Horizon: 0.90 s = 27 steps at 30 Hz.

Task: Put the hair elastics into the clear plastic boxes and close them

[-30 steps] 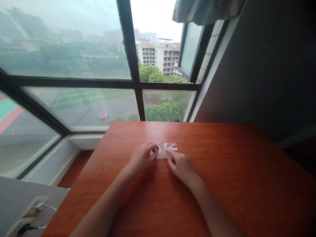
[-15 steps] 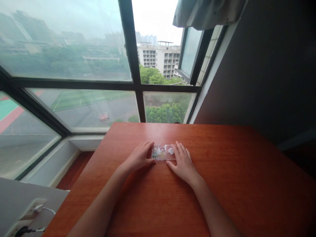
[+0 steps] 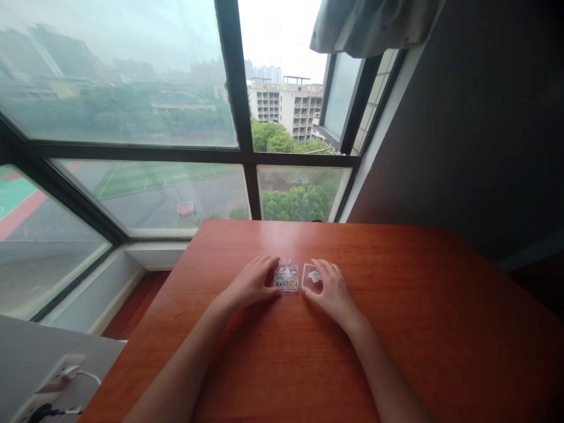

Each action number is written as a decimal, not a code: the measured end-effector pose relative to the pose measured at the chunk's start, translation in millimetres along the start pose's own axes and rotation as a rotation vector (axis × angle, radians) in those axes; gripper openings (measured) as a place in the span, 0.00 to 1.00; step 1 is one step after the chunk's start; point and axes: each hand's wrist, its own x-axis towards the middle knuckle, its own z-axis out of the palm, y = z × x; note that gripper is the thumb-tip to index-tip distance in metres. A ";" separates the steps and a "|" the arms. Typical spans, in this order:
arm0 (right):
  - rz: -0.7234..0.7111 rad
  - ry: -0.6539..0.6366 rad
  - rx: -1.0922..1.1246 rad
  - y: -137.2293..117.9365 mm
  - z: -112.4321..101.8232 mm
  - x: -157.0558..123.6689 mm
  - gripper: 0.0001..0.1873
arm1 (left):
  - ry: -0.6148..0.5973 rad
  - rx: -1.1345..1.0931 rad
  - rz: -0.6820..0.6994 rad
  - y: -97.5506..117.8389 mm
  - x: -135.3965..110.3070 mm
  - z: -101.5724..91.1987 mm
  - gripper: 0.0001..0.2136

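Observation:
A small clear plastic box [image 3: 286, 284] with several compartments sits on the wooden table, with coiled, ring-like pieces in different colours inside it. My left hand [image 3: 252, 282] grips its left side, thumb at the near corner and fingers at the far one. To the right, a narrow gap away from the box, is a clear square lid [image 3: 312, 285] bearing a white patch. My right hand [image 3: 333, 291] holds this lid between thumb and fingers, covering its right part. Whether the lid touches the table I cannot tell.
The reddish-brown table [image 3: 273, 352] reaches up to a dark-framed window [image 3: 249, 155]. A grey curtain [image 3: 374, 26] hangs at the upper right. At the lower left, plugs and cables are in a wall socket [image 3: 66, 376].
The lid has moved right with my right hand, leaving a gap where it had been against the box. My left hand stays on the box. The view has shifted slightly.

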 end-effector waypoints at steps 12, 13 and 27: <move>-0.047 -0.004 0.189 -15.1 7.5 -2.2 0.29 | 0.017 0.002 0.082 8.0 1.0 11.4 0.31; -0.059 -0.017 0.189 -17.2 8.8 -3.1 0.29 | 0.021 0.004 0.085 8.6 1.0 12.4 0.31; -0.161 -0.025 0.206 -22.2 10.3 -4.1 0.34 | 0.029 0.023 0.075 14.1 1.7 24.7 0.41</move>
